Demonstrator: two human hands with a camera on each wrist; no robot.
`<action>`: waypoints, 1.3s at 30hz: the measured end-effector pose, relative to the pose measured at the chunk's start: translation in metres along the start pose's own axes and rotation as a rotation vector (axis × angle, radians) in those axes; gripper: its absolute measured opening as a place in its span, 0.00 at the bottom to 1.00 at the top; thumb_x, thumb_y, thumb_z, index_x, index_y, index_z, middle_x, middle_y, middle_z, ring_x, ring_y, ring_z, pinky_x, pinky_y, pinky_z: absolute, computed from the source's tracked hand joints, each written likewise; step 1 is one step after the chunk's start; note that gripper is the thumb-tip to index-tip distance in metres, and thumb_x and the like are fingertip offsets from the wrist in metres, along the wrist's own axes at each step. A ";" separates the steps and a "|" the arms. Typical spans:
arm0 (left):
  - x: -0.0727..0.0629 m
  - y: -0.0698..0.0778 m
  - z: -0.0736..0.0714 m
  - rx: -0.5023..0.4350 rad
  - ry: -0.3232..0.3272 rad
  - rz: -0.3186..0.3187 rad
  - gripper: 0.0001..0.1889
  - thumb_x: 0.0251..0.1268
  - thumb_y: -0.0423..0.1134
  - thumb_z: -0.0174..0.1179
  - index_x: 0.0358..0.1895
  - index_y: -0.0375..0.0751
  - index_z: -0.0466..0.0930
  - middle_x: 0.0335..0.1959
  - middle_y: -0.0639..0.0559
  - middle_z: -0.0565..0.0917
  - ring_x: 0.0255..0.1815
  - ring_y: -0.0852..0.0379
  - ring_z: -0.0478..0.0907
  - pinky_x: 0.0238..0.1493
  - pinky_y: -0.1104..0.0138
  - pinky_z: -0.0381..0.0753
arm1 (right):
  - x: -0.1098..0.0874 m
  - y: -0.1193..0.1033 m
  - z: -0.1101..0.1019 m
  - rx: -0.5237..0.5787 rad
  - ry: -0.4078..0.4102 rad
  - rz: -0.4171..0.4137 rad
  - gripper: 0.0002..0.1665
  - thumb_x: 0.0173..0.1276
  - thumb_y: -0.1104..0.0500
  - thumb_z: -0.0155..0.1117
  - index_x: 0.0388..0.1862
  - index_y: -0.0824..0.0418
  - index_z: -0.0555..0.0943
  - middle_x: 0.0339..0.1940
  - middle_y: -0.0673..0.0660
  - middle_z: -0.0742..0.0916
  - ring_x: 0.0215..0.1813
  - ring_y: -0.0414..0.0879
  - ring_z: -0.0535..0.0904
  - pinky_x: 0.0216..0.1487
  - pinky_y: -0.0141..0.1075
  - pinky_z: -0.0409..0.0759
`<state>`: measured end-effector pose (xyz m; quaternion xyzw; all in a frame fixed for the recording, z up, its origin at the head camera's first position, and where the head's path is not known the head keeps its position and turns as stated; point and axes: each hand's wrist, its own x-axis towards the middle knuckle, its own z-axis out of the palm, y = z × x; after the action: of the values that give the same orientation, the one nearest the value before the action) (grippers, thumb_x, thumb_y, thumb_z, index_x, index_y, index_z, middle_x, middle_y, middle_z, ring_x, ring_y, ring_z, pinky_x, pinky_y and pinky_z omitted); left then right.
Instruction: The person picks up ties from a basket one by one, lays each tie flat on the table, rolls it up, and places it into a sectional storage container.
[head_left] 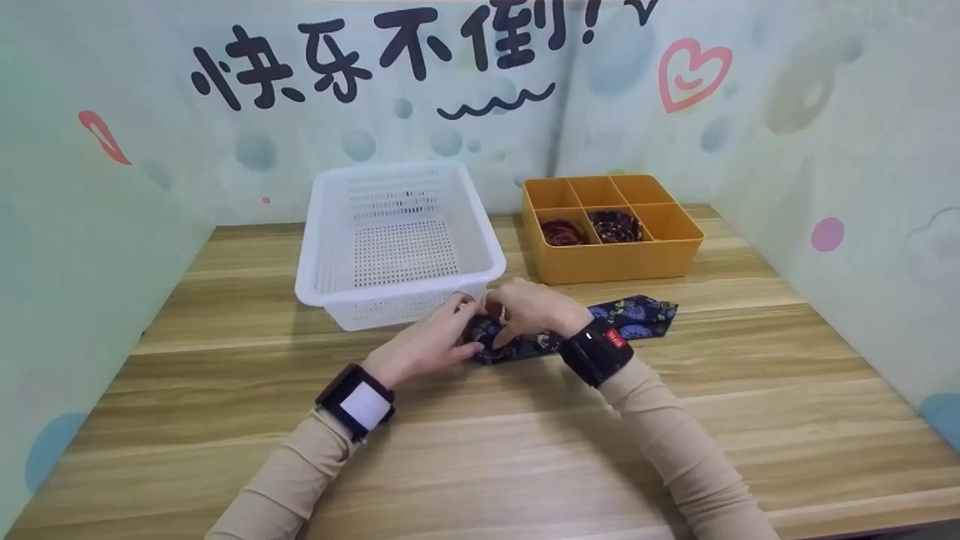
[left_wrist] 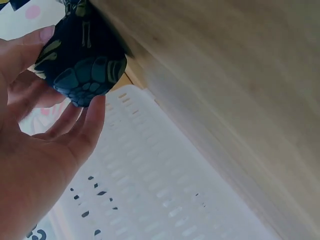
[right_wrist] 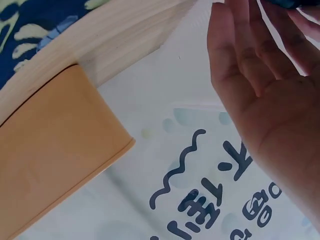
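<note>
A dark navy necktie (head_left: 637,315) with blue and pale floral figures lies across the table, its pointed wide end flat at the right. The other end is bunched into a roll between the two hands. My left hand (head_left: 431,341) grips that roll from the left; the left wrist view shows thumb and fingers round the necktie (left_wrist: 90,65). From the right, my right hand (head_left: 536,306) curls over the same roll, thumb in front. In the right wrist view its fingertips (right_wrist: 220,15) reach the dark cloth, which is mostly cut off by the frame edge.
Right behind the hands stands a white perforated plastic basket (head_left: 397,291). An orange divided box (head_left: 622,262) is at the back right; two front compartments hold a reddish rolled tie (head_left: 562,232) and a dark patterned one (head_left: 616,226). Printed walls enclose the wooden table (head_left: 480,465).
</note>
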<state>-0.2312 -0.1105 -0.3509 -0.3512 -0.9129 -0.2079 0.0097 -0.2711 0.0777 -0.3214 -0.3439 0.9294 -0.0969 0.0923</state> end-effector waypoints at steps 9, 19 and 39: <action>0.000 0.005 0.003 0.023 0.028 0.057 0.30 0.55 0.34 0.65 0.62 0.34 0.65 0.58 0.38 0.70 0.59 0.43 0.72 0.64 0.54 0.73 | -0.002 0.002 0.000 0.024 0.003 0.009 0.28 0.44 0.55 0.79 0.45 0.60 0.80 0.42 0.58 0.87 0.44 0.53 0.83 0.46 0.43 0.82; -0.001 0.003 -0.002 0.098 0.041 0.128 0.15 0.55 0.31 0.61 0.47 0.39 0.72 0.54 0.42 0.70 0.52 0.48 0.72 0.54 0.57 0.78 | -0.004 -0.001 -0.007 0.065 -0.015 -0.015 0.31 0.49 0.48 0.76 0.48 0.62 0.78 0.48 0.58 0.85 0.46 0.52 0.82 0.48 0.39 0.82; -0.001 0.006 -0.002 0.070 -0.017 0.091 0.23 0.53 0.34 0.64 0.54 0.39 0.71 0.61 0.41 0.69 0.59 0.45 0.73 0.61 0.55 0.75 | -0.008 -0.008 -0.008 0.006 -0.094 0.061 0.35 0.46 0.47 0.77 0.53 0.56 0.75 0.46 0.55 0.85 0.46 0.49 0.80 0.48 0.41 0.80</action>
<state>-0.2268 -0.1077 -0.3467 -0.3934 -0.9028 -0.1722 0.0238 -0.2619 0.0777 -0.3106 -0.3192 0.9338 -0.0806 0.1398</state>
